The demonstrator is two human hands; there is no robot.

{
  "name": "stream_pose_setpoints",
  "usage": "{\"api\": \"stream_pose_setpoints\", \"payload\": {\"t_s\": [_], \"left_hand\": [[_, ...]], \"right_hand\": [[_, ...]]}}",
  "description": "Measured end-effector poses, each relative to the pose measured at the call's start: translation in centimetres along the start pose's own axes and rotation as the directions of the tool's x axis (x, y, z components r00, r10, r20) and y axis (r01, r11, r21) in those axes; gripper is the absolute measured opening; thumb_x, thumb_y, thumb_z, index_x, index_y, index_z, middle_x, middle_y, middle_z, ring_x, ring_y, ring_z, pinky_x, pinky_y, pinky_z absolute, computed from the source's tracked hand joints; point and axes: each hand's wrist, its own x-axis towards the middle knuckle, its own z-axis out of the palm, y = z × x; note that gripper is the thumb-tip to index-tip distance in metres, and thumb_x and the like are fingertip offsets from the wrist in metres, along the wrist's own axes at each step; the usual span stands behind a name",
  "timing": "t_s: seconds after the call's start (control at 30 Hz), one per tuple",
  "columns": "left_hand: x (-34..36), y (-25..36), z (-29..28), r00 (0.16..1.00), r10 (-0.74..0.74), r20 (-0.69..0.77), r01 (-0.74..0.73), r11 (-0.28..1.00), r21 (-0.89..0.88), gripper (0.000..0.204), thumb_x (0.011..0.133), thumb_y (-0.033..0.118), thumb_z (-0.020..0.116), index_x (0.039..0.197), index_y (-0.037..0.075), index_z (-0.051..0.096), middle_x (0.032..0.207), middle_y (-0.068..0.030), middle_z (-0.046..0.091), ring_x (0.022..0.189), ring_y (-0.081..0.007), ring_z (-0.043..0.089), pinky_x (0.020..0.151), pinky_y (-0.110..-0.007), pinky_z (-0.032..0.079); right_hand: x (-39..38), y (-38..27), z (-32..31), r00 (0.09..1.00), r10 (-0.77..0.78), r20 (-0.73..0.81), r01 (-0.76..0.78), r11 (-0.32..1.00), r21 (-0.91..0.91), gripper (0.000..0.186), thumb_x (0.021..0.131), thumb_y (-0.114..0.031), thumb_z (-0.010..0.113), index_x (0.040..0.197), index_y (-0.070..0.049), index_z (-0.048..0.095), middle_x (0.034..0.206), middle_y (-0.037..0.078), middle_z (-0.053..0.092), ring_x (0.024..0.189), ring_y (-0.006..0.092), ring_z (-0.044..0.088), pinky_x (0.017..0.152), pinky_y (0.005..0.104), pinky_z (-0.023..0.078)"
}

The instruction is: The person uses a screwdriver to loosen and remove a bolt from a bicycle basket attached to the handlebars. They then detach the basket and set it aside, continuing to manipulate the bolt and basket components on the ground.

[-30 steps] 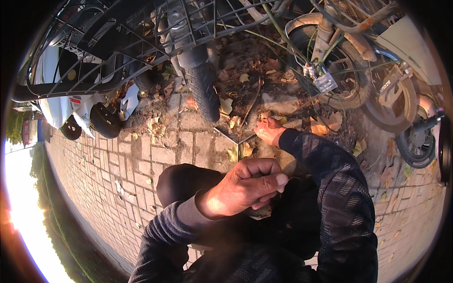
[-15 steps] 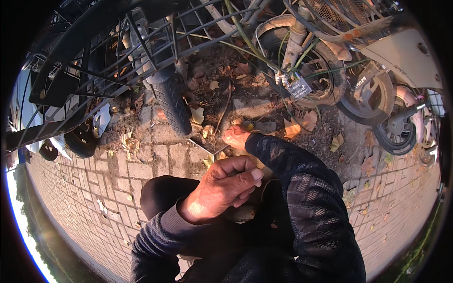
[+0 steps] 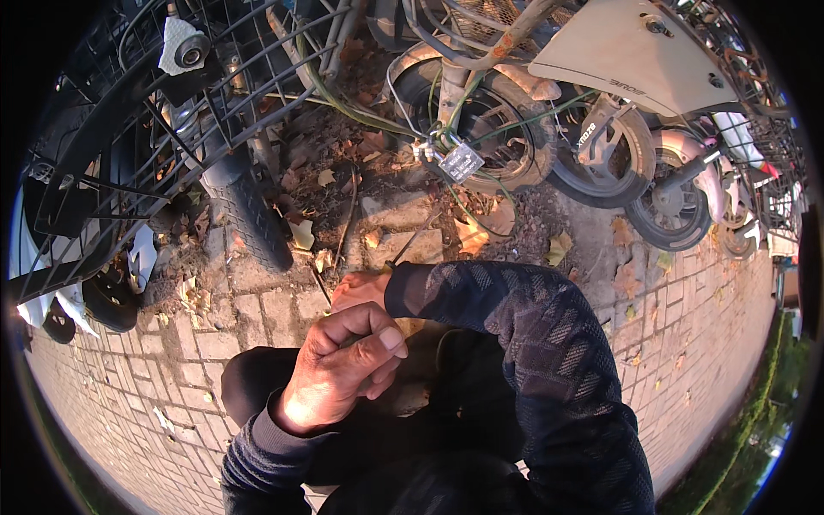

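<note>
My left hand [image 3: 343, 365] is in front of my body, its fingers curled and the thumb pressed against the index finger. What it holds, if anything, is hidden. Just beyond it, low over the paving, is my right hand [image 3: 359, 290], with the forearm bent across from the right. Its fingers are mostly covered by the left hand. A thin dark rod [image 3: 321, 287] shows beside the right hand, above the bricks; I cannot tell whether the hand touches it. Fallen leaves [image 3: 301, 234] and a thin twig [image 3: 350, 215] lie on the ground ahead.
A black tyre [image 3: 249, 219] under a dark wire basket [image 3: 249, 103] stands ahead left. Ahead right is another wheel [image 3: 524, 129], with a padlock [image 3: 462, 161] hanging on green cables. More parked two-wheelers line the right side. Brick paving [image 3: 172, 378] surrounds me.
The view has shifted, so the vehicles sit further left in it. My right hand has drawn back closer to my left, whose curled shape stays the same. The thin rod has moved or turned.
</note>
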Motion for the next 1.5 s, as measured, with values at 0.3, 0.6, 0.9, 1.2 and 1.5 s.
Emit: {"api": "stream_pose_setpoints", "payload": {"t_s": [0.3,0.6,0.9,1.2,1.5], "left_hand": [[-1.5,1.6,0.0,0.999,-0.042,0.011,0.042,0.999,0.025,0.023,0.1,0.019,0.067,0.088,0.0,0.061,0.066,-0.0028,0.051,0.053,-0.0093,0.043,0.046,-0.024,0.033],[2.0,3.7,-4.7,0.998,0.052,-0.046,-0.04,0.972,0.232,0.024,0.102,0.02,0.062,0.086,0.002,0.06,0.062,-0.0004,0.046,0.048,-0.0076,0.039,0.043,-0.023,0.033],[3.2,3.4,-5.4,1.0,0.013,-0.023,-0.005,0.952,0.306,0.021,0.104,0.014,0.055,0.095,-0.002,0.065,0.06,0.0018,0.045,0.048,-0.0057,0.037,0.043,-0.022,0.031],[3.5,3.2,-4.7,0.999,0.008,-0.036,0.004,0.944,0.331,0.019,0.102,0.016,0.058,0.095,-0.001,0.065,0.06,0.0017,0.045,0.046,-0.005,0.037,0.041,-0.021,0.03],[3.7,3.0,-4.8,0.998,0.032,-0.061,-0.006,0.925,0.38,0.018,0.101,0.015,0.058,0.092,0.0,0.064,0.059,0.0021,0.045,0.045,-0.005,0.037,0.04,-0.021,0.028]], "right_hand": [[-4.2,-6.5,-0.2,0.907,-0.034,-0.42,0.109,0.982,0.156,0.019,0.082,-0.022,0.072,0.088,-0.004,0.068,0.08,0.007,0.07,0.076,0.0184,0.068,0.07,0.0347,0.053],[-10.7,-13.4,-0.6,0.833,0.065,-0.55,-0.326,0.86,-0.392,0.01,0.076,-0.011,0.066,0.078,-0.002,0.062,0.065,0.019,0.062,0.067,0.0397,0.067,0.057,0.0489,0.051],[-9.1,-14.1,-2.1,0.811,0.058,-0.582,-0.354,0.84,-0.41,0.008,0.077,-0.01,0.068,0.077,-0.004,0.063,0.068,0.017,0.064,0.068,0.0399,0.067,0.059,0.0499,0.051],[-9.3,-12.4,-1.8,0.808,-0.064,-0.586,-0.248,0.865,-0.436,0.01,0.071,-0.013,0.07,0.068,-0.006,0.064,0.063,0.014,0.063,0.064,0.0343,0.067,0.058,0.0461,0.051],[-9.4,-12.0,-2.2,0.823,-0.116,-0.556,-0.211,0.846,-0.49,0.013,0.07,-0.014,0.07,0.065,-0.005,0.062,0.063,0.015,0.063,0.063,0.0325,0.067,0.059,0.044,0.052]]}}
